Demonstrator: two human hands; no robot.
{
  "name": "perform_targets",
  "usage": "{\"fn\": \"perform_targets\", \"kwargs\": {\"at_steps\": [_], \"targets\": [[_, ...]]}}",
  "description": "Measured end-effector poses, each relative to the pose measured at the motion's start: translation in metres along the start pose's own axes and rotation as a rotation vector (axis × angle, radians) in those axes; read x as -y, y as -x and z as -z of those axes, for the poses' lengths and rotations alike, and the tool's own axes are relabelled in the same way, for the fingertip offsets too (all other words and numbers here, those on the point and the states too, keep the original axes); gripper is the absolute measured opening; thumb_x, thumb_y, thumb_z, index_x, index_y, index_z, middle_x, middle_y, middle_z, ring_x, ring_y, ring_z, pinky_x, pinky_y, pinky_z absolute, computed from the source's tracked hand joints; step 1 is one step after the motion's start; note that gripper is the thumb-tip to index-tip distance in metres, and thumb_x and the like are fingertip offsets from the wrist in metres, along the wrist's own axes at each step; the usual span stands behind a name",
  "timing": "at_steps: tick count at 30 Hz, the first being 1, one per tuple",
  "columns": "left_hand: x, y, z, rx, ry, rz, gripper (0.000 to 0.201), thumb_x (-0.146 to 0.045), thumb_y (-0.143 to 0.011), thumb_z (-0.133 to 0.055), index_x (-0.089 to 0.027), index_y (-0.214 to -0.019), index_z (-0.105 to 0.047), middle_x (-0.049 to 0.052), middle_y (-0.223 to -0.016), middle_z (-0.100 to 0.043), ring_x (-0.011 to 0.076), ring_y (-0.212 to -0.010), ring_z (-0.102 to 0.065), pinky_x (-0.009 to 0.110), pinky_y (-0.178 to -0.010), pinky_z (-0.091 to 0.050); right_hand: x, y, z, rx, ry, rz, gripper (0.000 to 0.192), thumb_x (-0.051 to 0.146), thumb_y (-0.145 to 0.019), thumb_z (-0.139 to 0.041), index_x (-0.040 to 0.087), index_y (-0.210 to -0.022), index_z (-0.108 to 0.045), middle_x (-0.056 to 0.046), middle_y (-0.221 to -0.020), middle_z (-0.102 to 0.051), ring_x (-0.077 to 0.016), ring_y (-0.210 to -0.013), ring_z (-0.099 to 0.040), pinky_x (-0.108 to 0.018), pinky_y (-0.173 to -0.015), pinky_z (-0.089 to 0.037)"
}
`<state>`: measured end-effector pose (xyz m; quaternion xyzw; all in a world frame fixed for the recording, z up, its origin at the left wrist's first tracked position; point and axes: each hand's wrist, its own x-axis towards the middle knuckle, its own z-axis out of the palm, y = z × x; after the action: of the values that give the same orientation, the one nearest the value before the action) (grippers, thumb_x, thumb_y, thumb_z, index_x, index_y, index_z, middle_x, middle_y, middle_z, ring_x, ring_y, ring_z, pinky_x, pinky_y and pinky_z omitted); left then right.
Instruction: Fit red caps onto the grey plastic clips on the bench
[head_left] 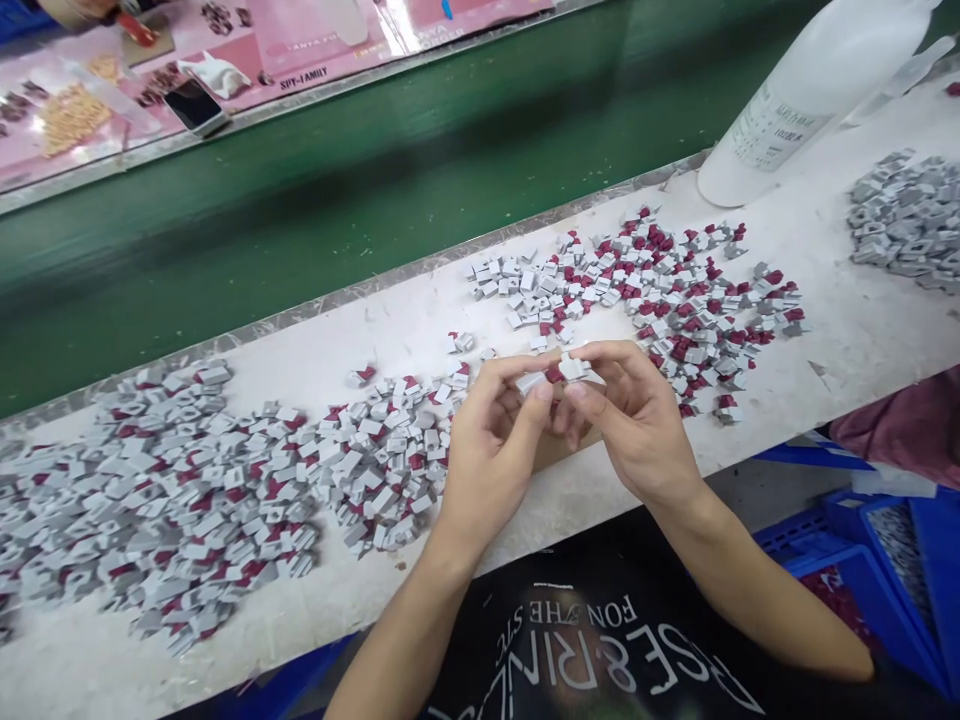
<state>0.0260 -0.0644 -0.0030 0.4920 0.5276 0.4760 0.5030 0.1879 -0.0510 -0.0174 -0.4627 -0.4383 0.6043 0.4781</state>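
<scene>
Both hands meet over the front of a white worktable point(855, 330). My left hand point(491, 455) pinches a small grey plastic piece point(529, 381) between thumb and forefinger. My right hand point(634, 420) pinches another small grey piece point(576, 368), with a dark red part point(553, 374) showing between the two. The pieces touch each other. A big heap of grey-and-red pieces point(187, 480) lies to the left. A looser spread of the same pieces point(660, 295) lies just behind my right hand.
A white plastic bottle point(795, 100) stands at the back right, beside a pile of all-grey pieces point(904, 220). A green conveyor belt point(360, 190) runs behind the table. Beyond it is a pink bench point(315, 50) with a phone point(196, 105). Blue bins point(885, 560) sit below right.
</scene>
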Motion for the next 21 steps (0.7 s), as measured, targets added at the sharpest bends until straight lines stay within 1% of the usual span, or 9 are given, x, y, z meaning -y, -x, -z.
{"fn": "perform_targets", "kwargs": {"at_steps": [3, 6, 8, 11, 13, 15, 18, 19, 21], "targets": [[0.003, -0.002, 0.002, 0.062, 0.135, 0.094, 0.023, -0.048, -0.111, -0.077, -0.027, -0.120, -0.077, -0.001, -0.080, -0.074, 0.0178, -0.073, -0.074, 0.033, -0.070, -0.063, 0.000, 0.003, -0.002, 0.013, -0.002, 0.061, 0.026, 0.049, -0.102, -0.088, 0.034, -0.116, -0.073, 0.000, -0.102, -0.076, -0.0182, -0.069, -0.073, -0.037, -0.060, -0.066], [0.003, -0.004, 0.004, 0.066, 0.211, 0.130, 0.016, -0.038, -0.107, -0.082, -0.025, -0.116, -0.079, -0.001, -0.077, -0.075, 0.0171, -0.071, -0.076, 0.032, -0.068, -0.065, 0.002, 0.007, 0.001, 0.044, -0.017, 0.083, 0.018, 0.041, -0.104, -0.087, 0.033, -0.114, -0.075, -0.002, -0.108, -0.078, -0.0195, -0.081, -0.079, -0.038, -0.072, -0.071], [0.002, -0.003, 0.006, 0.052, 0.180, 0.108, 0.008, -0.029, -0.106, -0.083, -0.025, -0.113, -0.082, 0.000, -0.085, -0.080, 0.0164, -0.074, -0.078, 0.030, -0.070, -0.067, 0.004, 0.007, 0.006, 0.062, -0.016, 0.055, 0.017, 0.045, -0.106, -0.084, 0.032, -0.114, -0.075, -0.003, -0.110, -0.079, -0.0215, -0.088, -0.082, -0.040, -0.079, -0.073], [-0.001, -0.002, 0.009, 0.066, 0.107, 0.057, 0.008, -0.021, -0.104, -0.081, -0.025, -0.110, -0.084, 0.003, -0.103, -0.086, 0.0166, -0.080, -0.081, 0.030, -0.073, -0.069, 0.006, 0.005, 0.014, 0.088, -0.025, -0.058, 0.026, 0.053, -0.106, -0.083, 0.030, -0.113, -0.076, -0.003, -0.106, -0.081, -0.0208, -0.085, -0.082, -0.039, -0.079, -0.074], [-0.002, -0.001, 0.011, 0.087, 0.078, 0.045, 0.009, -0.020, -0.103, -0.081, -0.025, -0.109, -0.085, 0.004, -0.108, -0.087, 0.0181, -0.085, -0.082, 0.032, -0.076, -0.070, 0.006, 0.003, 0.019, 0.120, -0.044, -0.136, 0.029, 0.053, -0.102, -0.089, 0.027, -0.110, -0.078, -0.002, -0.097, -0.082, -0.0196, -0.080, -0.082, -0.037, -0.078, -0.075], [-0.003, 0.001, 0.013, 0.101, 0.035, 0.045, 0.010, -0.022, -0.104, -0.080, -0.026, -0.110, -0.086, 0.005, -0.111, -0.087, 0.0208, -0.092, -0.083, 0.035, -0.082, -0.072, 0.005, 0.001, 0.023, 0.152, -0.058, -0.178, 0.030, 0.051, -0.097, -0.095, 0.026, -0.105, -0.081, -0.002, -0.093, -0.084, -0.0200, -0.079, -0.083, -0.038, -0.080, -0.075], [-0.004, 0.007, 0.018, 0.114, -0.031, 0.092, 0.016, -0.025, -0.107, -0.076, -0.027, -0.120, -0.085, 0.008, -0.122, -0.086, 0.0257, -0.108, -0.083, 0.040, -0.092, -0.072, 0.003, 0.003, 0.027, 0.132, -0.036, -0.189, 0.029, 0.049, -0.094, -0.098, 0.026, -0.103, -0.084, -0.003, -0.094, -0.086, -0.0225, -0.082, -0.086, -0.042, -0.082, -0.077], [-0.004, 0.009, 0.020, 0.111, -0.046, 0.120, 0.019, -0.024, -0.109, -0.073, -0.027, -0.125, -0.084, 0.009, -0.125, -0.086, 0.0258, -0.110, -0.083, 0.041, -0.092, -0.071, 0.002, 0.004, 0.028, 0.110, -0.003, -0.178, 0.027, 0.048, -0.094, -0.098, 0.027, -0.103, -0.084, -0.003, -0.095, -0.087, -0.0237, -0.083, -0.086, -0.042, -0.083, -0.077], [-0.002, 0.014, 0.026, 0.090, -0.073, 0.159, 0.026, -0.019, -0.110, -0.065, -0.027, -0.132, -0.078, 0.009, -0.129, -0.083, 0.0233, -0.107, -0.082, 0.038, -0.090, -0.070, 0.000, 0.008, 0.030, 0.052, 0.108, -0.128, 0.023, 0.045, -0.095, -0.097, 0.027, -0.103, -0.086, -0.005, -0.099, -0.088, -0.0257, -0.091, -0.087, -0.043, -0.086, -0.076]]}}
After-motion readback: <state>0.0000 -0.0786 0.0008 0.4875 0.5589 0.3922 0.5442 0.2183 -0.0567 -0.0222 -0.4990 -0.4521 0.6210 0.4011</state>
